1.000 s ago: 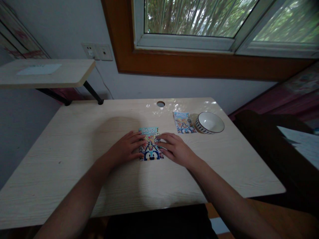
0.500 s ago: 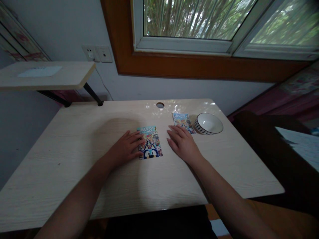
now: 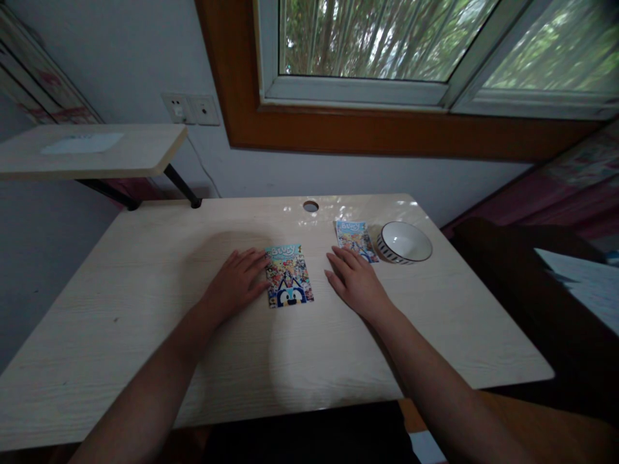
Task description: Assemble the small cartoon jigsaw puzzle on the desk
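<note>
A colourful Bluey booklet (image 3: 290, 276) with a blue cartoon dog on its cover lies flat on the pale wooden desk (image 3: 333, 361). My left hand (image 3: 238, 277) rests at its left edge, fingers stretched out, the tips at or just over the edge. To the right, my right hand (image 3: 355, 281) lies palm down with fingers apart and holds nothing. Its fingers reach the lower left part of a second Bluey booklet (image 3: 355, 237), hiding that corner. Whether they touch it I cannot tell. Close beside this booklet stands a white bowl (image 3: 405, 243) with a dark rim and striped outside.
A raised shelf (image 3: 140, 151) on black legs, bearing a white paper (image 3: 82, 143), stands at the back left. A round cable hole (image 3: 311, 206) is near the desk's back edge. Behind are a wood-framed window (image 3: 367, 129) and wall sockets (image 3: 191, 109). Papers (image 3: 580, 283) lie on a dark surface at right.
My left hand has drawn back to the left, uncovering more of the near booklet's left side. My right hand has barely shifted. The view has tilted up slightly.
</note>
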`<state>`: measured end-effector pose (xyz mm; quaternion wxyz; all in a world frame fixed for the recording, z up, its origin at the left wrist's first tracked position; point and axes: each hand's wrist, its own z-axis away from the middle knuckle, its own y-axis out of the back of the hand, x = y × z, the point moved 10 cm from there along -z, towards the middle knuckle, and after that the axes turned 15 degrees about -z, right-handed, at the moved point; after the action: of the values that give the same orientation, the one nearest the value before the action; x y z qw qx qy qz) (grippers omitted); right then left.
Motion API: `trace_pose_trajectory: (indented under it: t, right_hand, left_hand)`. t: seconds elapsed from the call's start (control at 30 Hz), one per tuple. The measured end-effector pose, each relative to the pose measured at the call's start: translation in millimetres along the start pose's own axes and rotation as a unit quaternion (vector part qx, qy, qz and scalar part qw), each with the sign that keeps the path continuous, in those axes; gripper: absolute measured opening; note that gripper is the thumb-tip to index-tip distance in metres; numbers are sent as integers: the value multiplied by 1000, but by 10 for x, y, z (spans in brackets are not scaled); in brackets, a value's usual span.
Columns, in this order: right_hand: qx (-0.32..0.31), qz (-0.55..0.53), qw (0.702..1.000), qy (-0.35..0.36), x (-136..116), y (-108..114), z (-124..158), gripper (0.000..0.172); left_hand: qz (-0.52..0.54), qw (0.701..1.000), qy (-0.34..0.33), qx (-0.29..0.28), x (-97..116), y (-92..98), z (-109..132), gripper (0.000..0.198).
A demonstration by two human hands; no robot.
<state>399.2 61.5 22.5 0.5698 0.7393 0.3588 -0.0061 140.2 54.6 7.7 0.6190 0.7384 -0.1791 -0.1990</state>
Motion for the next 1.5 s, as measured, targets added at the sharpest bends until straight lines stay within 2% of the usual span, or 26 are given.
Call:
trace_pose_trajectory:
  t: [1.07,1.27,1.5]
  right_hand:
    - [3,5,1000,-16,18,2,-21,46]
    - [1,11,999,-30,42,-8,-18,46]
    - [14,12,999,-51,97,26,-4,44]
  left_hand:
    - [0,1000,9,10,-58,-8,12,57]
    - [-21,999,9,-22,-42,-41,3,57]
    - [-25,999,14,-23,-50,-49,5,59]
